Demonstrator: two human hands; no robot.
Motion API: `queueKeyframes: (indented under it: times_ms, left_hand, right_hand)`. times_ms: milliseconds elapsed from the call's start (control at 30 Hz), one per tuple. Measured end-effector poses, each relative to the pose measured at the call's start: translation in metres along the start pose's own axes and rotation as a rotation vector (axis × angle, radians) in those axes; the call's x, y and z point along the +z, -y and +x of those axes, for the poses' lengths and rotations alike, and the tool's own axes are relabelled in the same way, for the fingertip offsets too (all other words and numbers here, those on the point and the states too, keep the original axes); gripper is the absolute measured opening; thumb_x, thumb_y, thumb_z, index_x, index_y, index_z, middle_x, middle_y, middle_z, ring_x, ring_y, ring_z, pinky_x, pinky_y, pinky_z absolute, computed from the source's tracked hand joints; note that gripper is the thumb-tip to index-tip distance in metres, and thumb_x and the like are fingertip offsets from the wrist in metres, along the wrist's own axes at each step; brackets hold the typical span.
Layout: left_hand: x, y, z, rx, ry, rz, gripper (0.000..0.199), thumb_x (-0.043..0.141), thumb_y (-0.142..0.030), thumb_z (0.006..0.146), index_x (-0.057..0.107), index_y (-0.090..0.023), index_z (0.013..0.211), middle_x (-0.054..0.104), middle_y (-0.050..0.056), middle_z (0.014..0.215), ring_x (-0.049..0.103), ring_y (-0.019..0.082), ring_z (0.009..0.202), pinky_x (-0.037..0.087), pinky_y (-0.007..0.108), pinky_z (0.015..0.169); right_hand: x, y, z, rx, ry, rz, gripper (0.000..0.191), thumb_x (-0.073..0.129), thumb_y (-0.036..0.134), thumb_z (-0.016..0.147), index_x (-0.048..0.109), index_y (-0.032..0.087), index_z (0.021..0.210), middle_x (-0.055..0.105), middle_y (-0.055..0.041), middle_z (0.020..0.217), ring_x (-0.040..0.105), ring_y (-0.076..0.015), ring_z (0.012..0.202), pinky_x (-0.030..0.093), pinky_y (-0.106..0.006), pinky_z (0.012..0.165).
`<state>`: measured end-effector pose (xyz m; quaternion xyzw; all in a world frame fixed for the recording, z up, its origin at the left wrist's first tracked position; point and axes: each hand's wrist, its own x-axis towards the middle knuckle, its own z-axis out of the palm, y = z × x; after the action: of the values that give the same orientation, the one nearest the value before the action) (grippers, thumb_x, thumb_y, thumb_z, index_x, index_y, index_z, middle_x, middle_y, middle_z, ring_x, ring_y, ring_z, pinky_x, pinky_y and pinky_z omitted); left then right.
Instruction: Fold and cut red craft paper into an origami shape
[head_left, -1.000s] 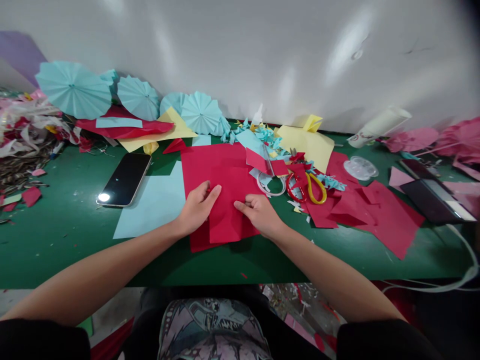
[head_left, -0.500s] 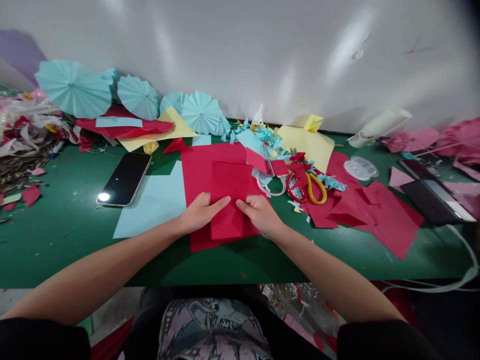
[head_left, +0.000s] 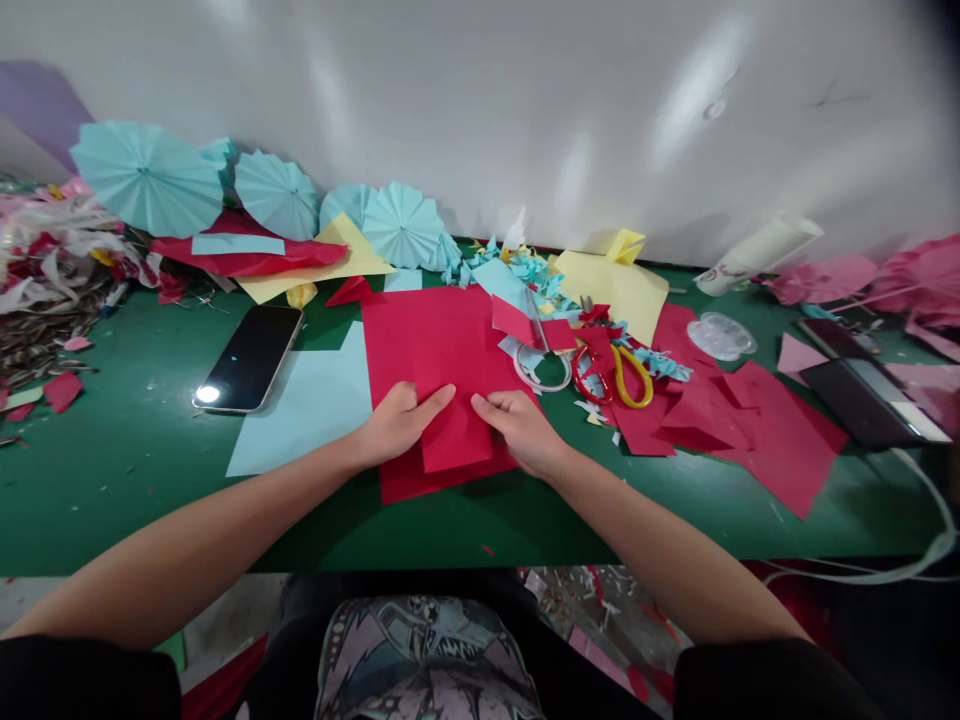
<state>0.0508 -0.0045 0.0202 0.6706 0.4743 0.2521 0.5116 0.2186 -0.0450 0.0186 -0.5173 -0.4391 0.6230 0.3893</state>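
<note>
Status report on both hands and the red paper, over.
Left hand and right hand: gripping opposite sides of small red paper piece. Piece over larger red sheet. No obstruction visible; smartphone off to the left.

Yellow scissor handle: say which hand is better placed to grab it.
Right hand, probably: it is nearer the yellow handle, while the left hand is across the red paper.

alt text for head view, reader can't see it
A person's left hand and right hand hold a red paper piece over a larger red sheet on a green table. A phone lies left, scissors right, blue fans behind.
</note>
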Motion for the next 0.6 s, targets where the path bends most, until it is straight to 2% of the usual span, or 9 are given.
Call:
queueKeyframes:
  times_ms: [100,233,333,500,600]
  left_hand:
    - [0.000,-0.001,0.000,0.018,-0.017,-0.027,0.048,0.045,-0.048,0.083,0.028,-0.021,0.048,0.036,-0.003,0.044,0.034,0.008,0.039,0.026,0.023,0.036]
    - [0.000,0.000,0.000,0.043,-0.023,-0.056,0.045,0.045,-0.048,0.084,0.036,-0.019,0.051,0.046,-0.001,0.048,0.044,0.010,0.043,0.033,0.022,0.039]
    - [-0.002,0.002,0.002,0.053,-0.036,-0.072,0.044,0.044,-0.048,0.085,0.039,-0.019,0.053,0.049,-0.001,0.049,0.046,0.010,0.045,0.035,0.022,0.041]
    - [-0.008,0.004,0.007,0.058,-0.043,-0.064,0.048,0.046,-0.049,0.084,0.036,-0.019,0.047,0.041,-0.002,0.040,0.040,0.009,0.037,0.028,0.022,0.036]
    - [-0.010,0.007,0.011,0.064,-0.076,-0.069,0.045,0.046,-0.050,0.084,0.040,-0.019,0.052,0.041,-0.003,0.042,0.043,0.010,0.040,0.030,0.022,0.038]
  right_hand:
    - [0.001,0.004,-0.002,0.053,0.100,0.041,0.044,0.062,0.059,0.068,0.054,0.017,0.058,0.059,-0.0007,0.045,0.060,-0.0154,0.046,0.051,-0.029,0.051]
    - [0.002,0.006,-0.003,0.049,0.081,0.028,0.045,0.062,0.058,0.068,0.056,0.015,0.059,0.063,-0.0028,0.045,0.060,-0.0143,0.041,0.050,-0.024,0.045]
    - [0.001,0.005,-0.002,0.074,0.117,0.058,0.045,0.063,0.058,0.067,0.056,0.014,0.061,0.064,-0.0037,0.047,0.062,-0.0144,0.043,0.050,-0.023,0.044]
    - [0.000,0.007,-0.003,0.057,0.108,0.036,0.041,0.064,0.054,0.070,0.053,0.015,0.063,0.064,-0.0028,0.048,0.063,-0.0137,0.044,0.050,-0.021,0.043]
    - [0.000,0.009,-0.004,0.075,0.120,0.004,0.040,0.058,0.051,0.076,0.052,0.015,0.062,0.064,-0.0030,0.048,0.063,-0.0130,0.043,0.048,-0.020,0.042]
